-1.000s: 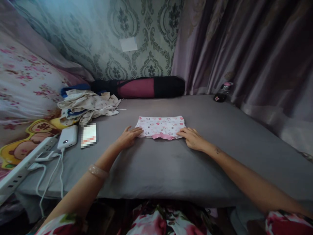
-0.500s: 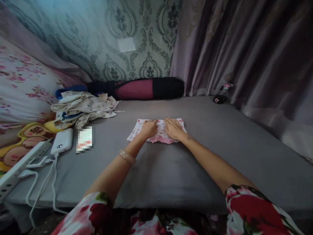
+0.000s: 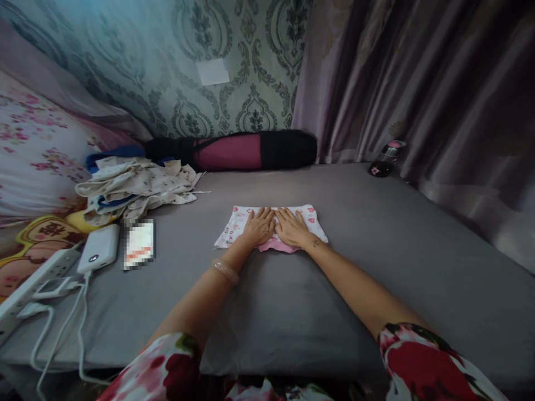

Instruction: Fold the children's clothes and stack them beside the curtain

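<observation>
A small folded white garment [image 3: 311, 220] with pink heart prints and a pink hem lies on the grey bed sheet [image 3: 376, 245], in the middle of the view. My left hand [image 3: 259, 226] and my right hand [image 3: 291, 227] lie flat on top of it, side by side, fingers stretched out and touching at the thumbs. Both palms press on the cloth's centre; its left and right ends show beside them. A pale bangle [image 3: 224, 271] sits on my left wrist.
A heap of cream patterned clothes [image 3: 134, 186] lies at the back left. A white power bank [image 3: 98, 255], a phone [image 3: 139, 244], a power strip [image 3: 35, 279] and cables sit at the left edge. A dark and maroon roll [image 3: 234, 151] lies along the wall. A small bottle [image 3: 383, 160] stands by the curtain.
My hands moved from the garment's two outer edges to its centre, and now lie flat together on it. The cloth's left end has shifted slightly outward.
</observation>
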The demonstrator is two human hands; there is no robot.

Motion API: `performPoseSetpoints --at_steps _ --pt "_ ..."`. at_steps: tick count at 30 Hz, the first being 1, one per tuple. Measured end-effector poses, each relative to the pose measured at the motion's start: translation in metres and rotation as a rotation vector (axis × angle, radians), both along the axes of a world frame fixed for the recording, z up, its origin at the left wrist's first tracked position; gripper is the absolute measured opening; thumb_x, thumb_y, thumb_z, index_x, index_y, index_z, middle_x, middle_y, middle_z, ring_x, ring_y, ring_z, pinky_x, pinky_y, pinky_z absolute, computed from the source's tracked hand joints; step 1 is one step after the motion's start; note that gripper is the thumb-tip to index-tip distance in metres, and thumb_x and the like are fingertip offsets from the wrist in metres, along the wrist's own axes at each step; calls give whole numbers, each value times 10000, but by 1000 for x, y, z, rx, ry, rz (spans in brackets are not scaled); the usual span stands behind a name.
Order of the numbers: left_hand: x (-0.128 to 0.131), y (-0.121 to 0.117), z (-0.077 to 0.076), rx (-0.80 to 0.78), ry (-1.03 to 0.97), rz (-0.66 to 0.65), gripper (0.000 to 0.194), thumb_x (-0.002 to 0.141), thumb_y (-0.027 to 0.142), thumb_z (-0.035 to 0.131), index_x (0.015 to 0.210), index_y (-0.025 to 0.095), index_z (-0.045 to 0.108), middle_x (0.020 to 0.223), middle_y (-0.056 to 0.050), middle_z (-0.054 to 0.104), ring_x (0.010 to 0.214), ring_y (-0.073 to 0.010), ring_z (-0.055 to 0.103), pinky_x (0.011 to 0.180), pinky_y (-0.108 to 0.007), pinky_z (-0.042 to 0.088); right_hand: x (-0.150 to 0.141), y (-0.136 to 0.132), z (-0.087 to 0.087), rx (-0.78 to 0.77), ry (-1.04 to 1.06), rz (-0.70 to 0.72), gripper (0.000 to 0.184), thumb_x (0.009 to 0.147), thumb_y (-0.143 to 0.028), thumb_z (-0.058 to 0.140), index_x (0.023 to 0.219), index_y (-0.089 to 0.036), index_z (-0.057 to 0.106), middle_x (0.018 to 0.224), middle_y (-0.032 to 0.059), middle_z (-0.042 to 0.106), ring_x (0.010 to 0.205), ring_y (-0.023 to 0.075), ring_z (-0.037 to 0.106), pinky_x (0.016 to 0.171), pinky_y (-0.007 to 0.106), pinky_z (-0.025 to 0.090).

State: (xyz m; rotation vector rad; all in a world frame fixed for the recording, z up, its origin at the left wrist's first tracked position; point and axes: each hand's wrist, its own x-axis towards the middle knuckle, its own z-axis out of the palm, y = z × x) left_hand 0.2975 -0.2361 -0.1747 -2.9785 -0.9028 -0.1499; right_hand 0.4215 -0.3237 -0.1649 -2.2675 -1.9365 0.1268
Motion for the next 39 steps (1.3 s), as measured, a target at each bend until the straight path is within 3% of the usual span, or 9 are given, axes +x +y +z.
performPoseSetpoints --at_steps 9,12,15,18,25,33,39 --pt "2 4 18 -86 49 -16 489 977 337 247 1412 175 399 1497 -98 398 1375 -264 344 1105 -507 282 8 5 12 -60 40 52 578 925 -285 261 1468 -102 328 1539 121 305 1404 266 273 1129 534 193" --pt "-4 9 23 -71 28 22 500 986 376 217 1400 171 408 1495 -108 397 1387 -262 323 1121 -502 249 18 0 16 -10 8 2 551 949 -292 232 1449 -103 364 1527 148 321 1405 266 274 1132 532 176" --pt "-15 14 20 -24 -4 116 516 986 406 204 1402 173 402 1508 -123 372 1406 -275 285 1131 -547 190 26 -7 11 42 -55 -102 549 966 -336 238 1443 -104 379 1537 164 291 1425 291 218 1137 550 119" --pt "-23 18 10 -38 0 151 536 985 436 195 1414 178 388 1505 -129 375 1399 -281 302 1127 -586 156 29 -13 3 44 -58 -137 539 972 -353 242 1443 -134 386 1519 149 337 1402 282 270 1135 531 149" --pt "-25 20 -3 -11 -63 156 546 981 465 203 1402 187 412 1491 -120 399 1386 -277 334 1128 -540 202 26 -15 -3 91 -69 -148 505 969 -349 274 1417 -168 423 1499 122 376 1373 264 311 1135 511 149" --pt "-29 16 9 -18 -53 153 491 988 430 232 1340 177 461 1451 -129 449 1350 -237 387 1125 -495 240 34 -15 4 32 10 -140 515 982 -357 229 1424 -168 413 1510 116 363 1391 242 296 1143 479 157" --pt "-57 23 17 -8 -4 234 522 992 425 206 1378 151 426 1482 -147 405 1396 -261 322 1136 -517 215 54 -27 5 44 8 -238 614 980 -408 181 1463 -57 325 1541 168 278 1429 279 216 1149 512 131"
